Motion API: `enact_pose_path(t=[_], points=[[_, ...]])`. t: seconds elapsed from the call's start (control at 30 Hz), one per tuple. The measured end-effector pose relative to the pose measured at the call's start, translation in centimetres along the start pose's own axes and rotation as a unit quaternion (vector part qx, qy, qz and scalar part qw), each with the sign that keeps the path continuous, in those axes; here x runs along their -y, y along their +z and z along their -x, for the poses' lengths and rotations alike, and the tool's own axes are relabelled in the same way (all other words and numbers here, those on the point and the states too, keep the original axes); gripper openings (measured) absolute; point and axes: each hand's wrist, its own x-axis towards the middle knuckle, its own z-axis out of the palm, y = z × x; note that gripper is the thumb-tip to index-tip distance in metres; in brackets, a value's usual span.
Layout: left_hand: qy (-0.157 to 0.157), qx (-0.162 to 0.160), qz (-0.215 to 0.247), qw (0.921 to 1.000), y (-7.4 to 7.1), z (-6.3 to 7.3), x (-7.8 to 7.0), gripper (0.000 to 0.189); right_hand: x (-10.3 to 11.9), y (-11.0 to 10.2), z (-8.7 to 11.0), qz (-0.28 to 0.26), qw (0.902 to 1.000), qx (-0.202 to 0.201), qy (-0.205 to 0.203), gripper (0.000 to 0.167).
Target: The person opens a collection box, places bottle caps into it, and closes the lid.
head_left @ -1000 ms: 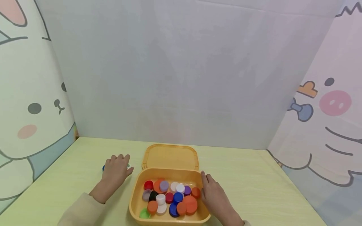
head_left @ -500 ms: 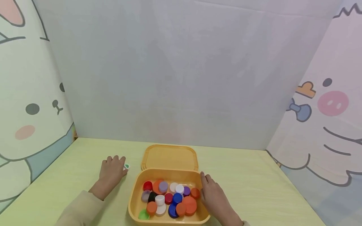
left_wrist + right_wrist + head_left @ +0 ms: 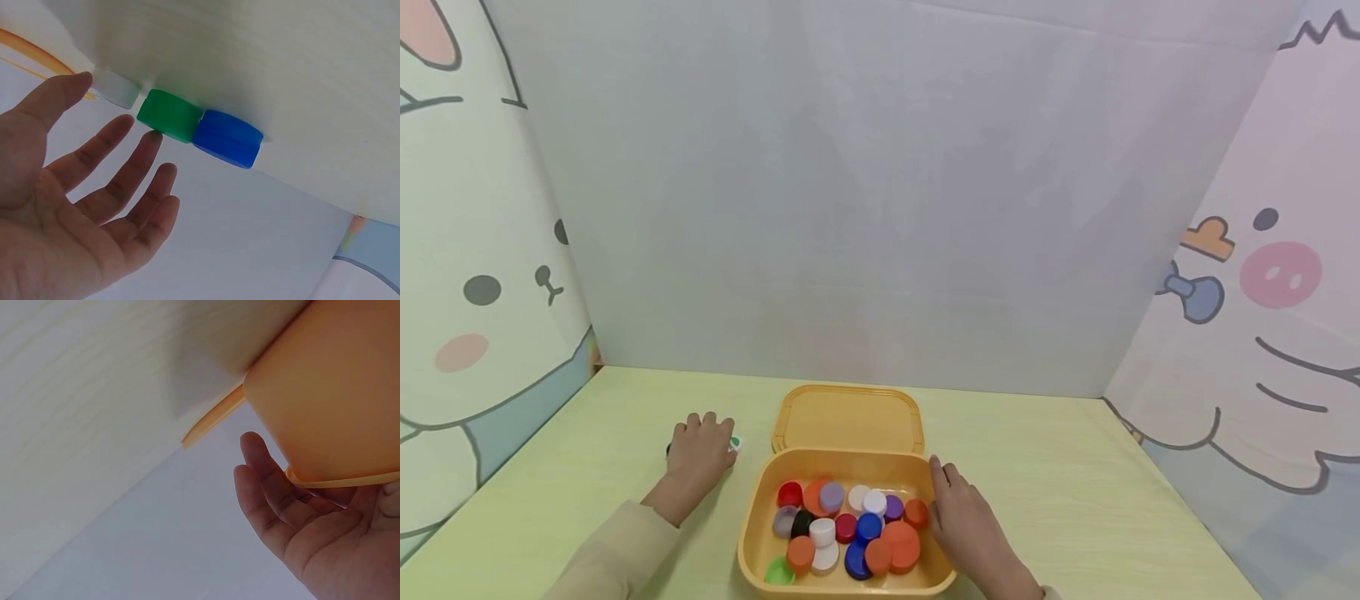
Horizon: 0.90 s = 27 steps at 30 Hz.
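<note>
On the table at the left, a white cap (image 3: 115,89), a green cap (image 3: 169,115) and a blue cap (image 3: 227,139) stand in a row; green and blue touch. My left hand (image 3: 698,454) reaches over them with loosely bent fingers. In the left wrist view its thumb and index finger lie beside the white cap, and another fingertip is at the green one. From the head view the hand hides most of the row. My right hand (image 3: 966,521) grips the right rim of an open yellow box (image 3: 752,533), fingers outside, thumb at the inner side.
Inside the box lie several loose caps, among them a large orange cap (image 3: 901,546), a black cap (image 3: 802,523) and a light green cap (image 3: 780,571). Behind the box its yellow lid (image 3: 848,418) lies flat. A grey-white backdrop (image 3: 850,208) closes off the table's far edge.
My left hand has shifted a little to the left along the row of caps, then stayed nearly still. The right hand keeps its place on the box rim.
</note>
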Motion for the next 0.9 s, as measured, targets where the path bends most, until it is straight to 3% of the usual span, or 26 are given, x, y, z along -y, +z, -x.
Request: enact_pose_path(t=[0.57,0.9], points=[[-0.007,0.009,0.001,0.9999,0.32,0.08,0.04,0.022,0.05,-0.17,0.03,0.007,1.0000,-0.003,-0.003,0.049],[-0.015,0.023,0.017,0.9995,0.28,0.09,0.13,0.030,0.06,-0.18,0.00,0.007,0.9999,-0.006,-0.003,0.049]])
